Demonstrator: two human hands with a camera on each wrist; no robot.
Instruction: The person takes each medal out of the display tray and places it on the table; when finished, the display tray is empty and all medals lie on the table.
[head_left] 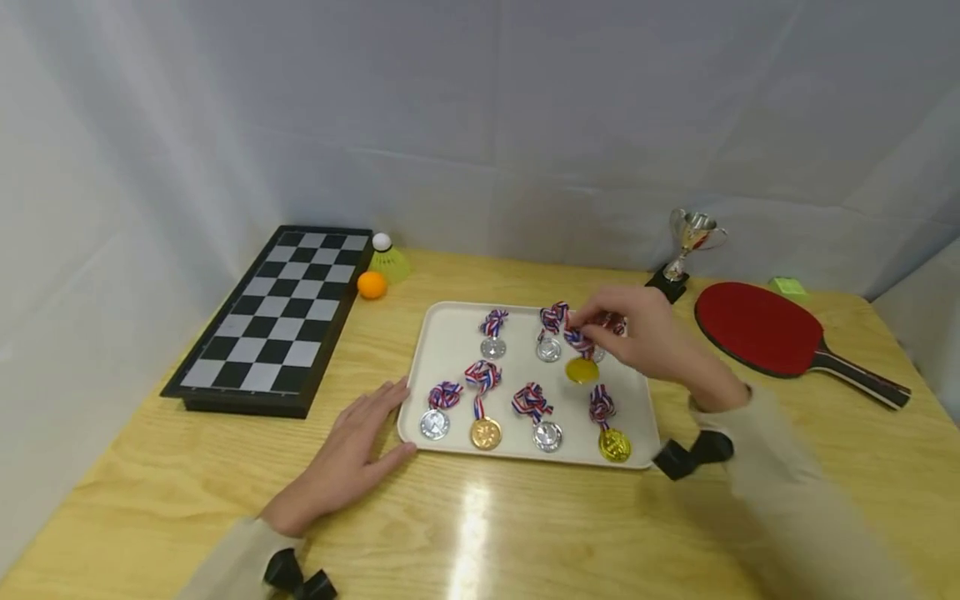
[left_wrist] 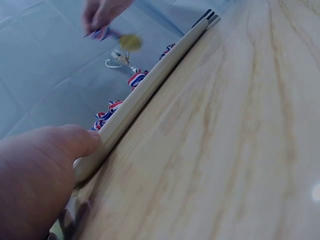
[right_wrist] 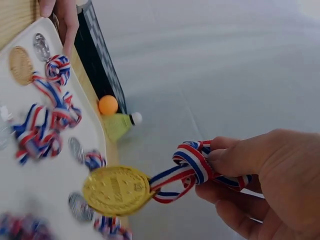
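My right hand (head_left: 637, 329) pinches the bunched red, white and blue ribbon of a gold medal (right_wrist: 117, 190) between thumb and fingers. The medal's disc hangs below the fingers, over the right part of a white tray (head_left: 450, 333). Several other medals with knotted ribbons lie on the tray in two rows: silver ones, a bronze-gold medal (head_left: 486, 433) and a shiny gold medal (head_left: 615, 445) at the front right corner. My left hand (head_left: 352, 450) rests at the tray's left edge with fingers extended; its thumb (left_wrist: 75, 140) touches the rim. The right hand partly hides a silver medal behind it.
Left of the tray lies a folding chessboard (head_left: 277, 312), with an orange ball (head_left: 372, 285) and a yellow shuttlecock (head_left: 390, 260) beside it. A small trophy cup (head_left: 686, 246), a red table tennis bat (head_left: 765, 329) and a small green block (head_left: 789, 287) stand or lie at the right.
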